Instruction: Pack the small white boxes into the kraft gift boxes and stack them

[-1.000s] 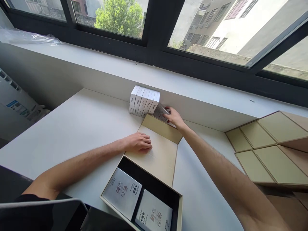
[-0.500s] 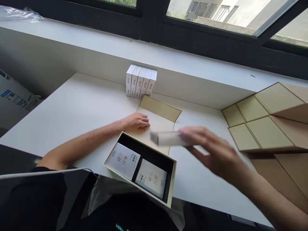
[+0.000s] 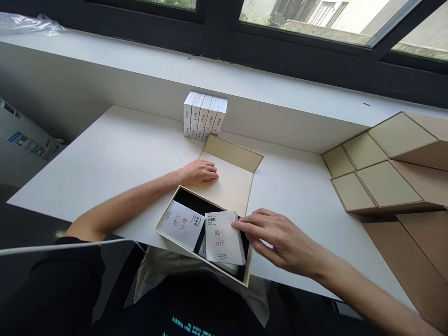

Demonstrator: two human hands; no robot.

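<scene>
An open beige gift box (image 3: 249,267) with a black inside sits at the near edge of the white table (image 3: 115,154). Its lid (image 3: 231,175) lies folded back flat. My left hand (image 3: 198,171) rests palm down on the lid, fingers flat. My right hand (image 3: 276,235) grips a small white carton (image 3: 224,237) by its right edge and holds it over the box's right side. Another white carton (image 3: 180,224) lies in the left side, and a third shows partly under the held one.
Several white cartons (image 3: 205,114) stand in a row against the ledge at the back. Flat folded beige boxes (image 3: 381,172) are piled at the right. A plastic bag (image 3: 28,23) lies on the window sill at far left.
My right hand took a carton from the row at the back and carried it toward me to the open box. The left hand stayed on the lid.
</scene>
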